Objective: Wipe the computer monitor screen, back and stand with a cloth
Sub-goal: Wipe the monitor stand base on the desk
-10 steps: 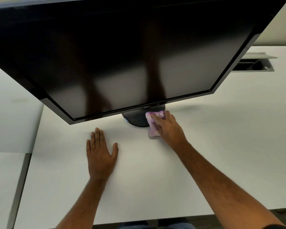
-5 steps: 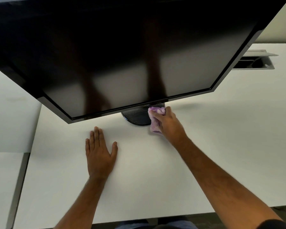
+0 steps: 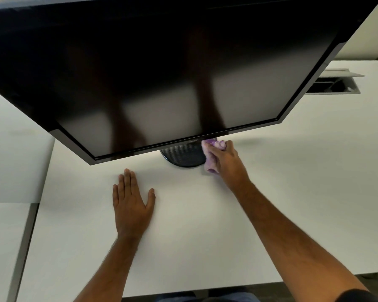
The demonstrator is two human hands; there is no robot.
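— What's that monitor (image 3: 172, 68) like from where you stand?

— Big, flat and glossy black, with a thin shiny bezel. The glass is dark and mirror-like; you can see two forearms reflected in it, and a pale patch of the desk. Its long axis runs side to side across the desk, and the screen faces the person, tipped so its lower edge hangs out over the stand.

— And the stand?

— A round black base (image 3: 183, 156), ridged with fine parallel grooves and a smooth glossy rim. It sits flat on the white desk (image 3: 292, 192) directly under the monitor's lower edge, only its near half showing.

— Where's the cloth?

— At the right side of that base, just under the monitor's lower edge. It's a small lilac cloth (image 3: 212, 158), soft and fuzzy, bunched into a crumpled wad. The right hand (image 3: 226, 162) has its fingers curled round it, pressing it against the base's right rim, with a fold trailing down onto the desk.

— The other hand?

— The left hand (image 3: 132, 203) lies flat, palm down on the desk in front of the monitor, left of the base, fingers straight and together, thumb spread. It holds nothing.

— Anything else around?

— The desk is matte and smooth. Behind the monitor's right corner there's a rectangular grey metal cable hatch (image 3: 334, 83), its lid propped open.
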